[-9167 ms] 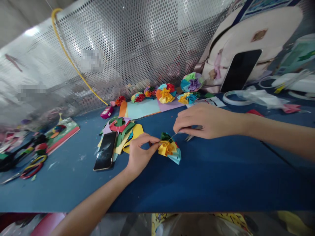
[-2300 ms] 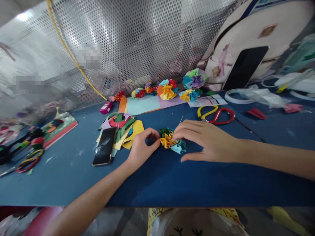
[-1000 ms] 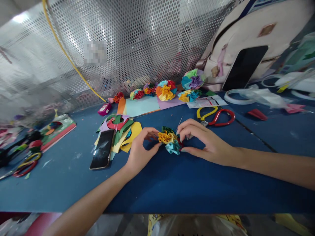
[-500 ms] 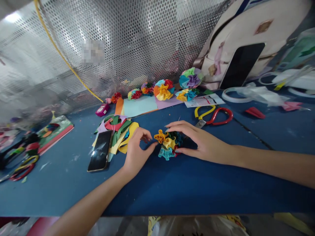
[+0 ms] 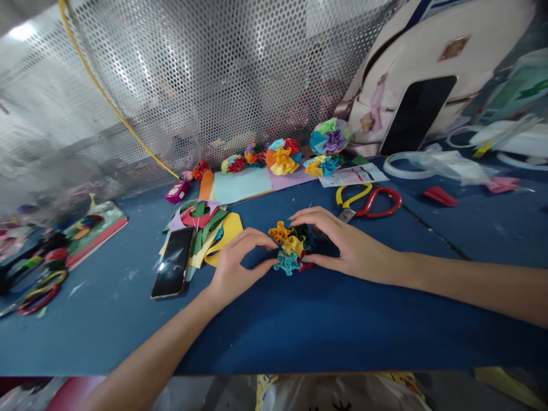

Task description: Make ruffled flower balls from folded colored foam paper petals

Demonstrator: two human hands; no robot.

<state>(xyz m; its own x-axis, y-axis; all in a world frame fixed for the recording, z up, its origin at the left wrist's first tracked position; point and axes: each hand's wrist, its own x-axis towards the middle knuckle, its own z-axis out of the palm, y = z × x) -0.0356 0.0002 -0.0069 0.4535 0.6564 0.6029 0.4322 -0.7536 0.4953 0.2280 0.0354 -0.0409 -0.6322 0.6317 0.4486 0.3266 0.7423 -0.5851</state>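
A cluster of ruffled felt pieces (image 5: 293,245) in orange, yellow, light blue, dark green and red rests on the blue table between my hands. My left hand (image 5: 242,262) is at its left side, thumb and fingers curved apart, with the fingertips at the orange and light blue pieces. From the right, my right hand (image 5: 355,245) spans the cluster, index finger at its top and thumb by the red piece at its lower right. Part of the dark green and blue felt is hidden by the right fingers.
Scissors with yellow and red handles (image 5: 379,202) lie behind my right hand. A phone (image 5: 173,264) and felt scraps (image 5: 231,231) are left. Finished ruffled balls (image 5: 283,157) line the back by a mesh panel (image 5: 214,85); another phone (image 5: 418,114) leans on a backpack (image 5: 440,51).
My left hand's fingers have straightened toward the cluster and now reach its left edge. The light blue piece has shifted slightly up and left. My right hand stays around the right side.
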